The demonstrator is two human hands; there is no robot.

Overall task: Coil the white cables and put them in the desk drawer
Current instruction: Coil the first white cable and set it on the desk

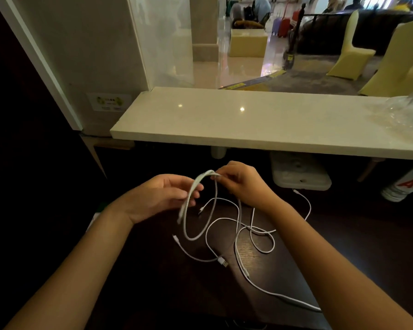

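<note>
Sitting at a dark wood desk (153, 270), you face a shiny pale stone counter (248, 120) at 12 o'clock. Past it is a big room with a glossy floor. Two chairs in yellow covers (348, 48) stand at 1 o'clock, and suitcases (283, 26) wait far off near some people.

You have two hands out. Your left hand (162, 198) has its fingers curled around a bunch of white cable loops (196, 203), held up off the desk. Your right hand (241, 182) pinches the top of the same loops with its fingertips together. More white cables (248, 234) lie loose and tangled on the desk under your hands, from 3 to 6 o'clock. You cannot tell how many.

One bottle (403, 184) lies at 3 o'clock with a red letter A on its label. One small sticker (109, 102) on the wall at 10 o'clock is too blurry to read. Crinkly clear plastic (401, 115) sits on the counter at 2 o'clock.
</note>
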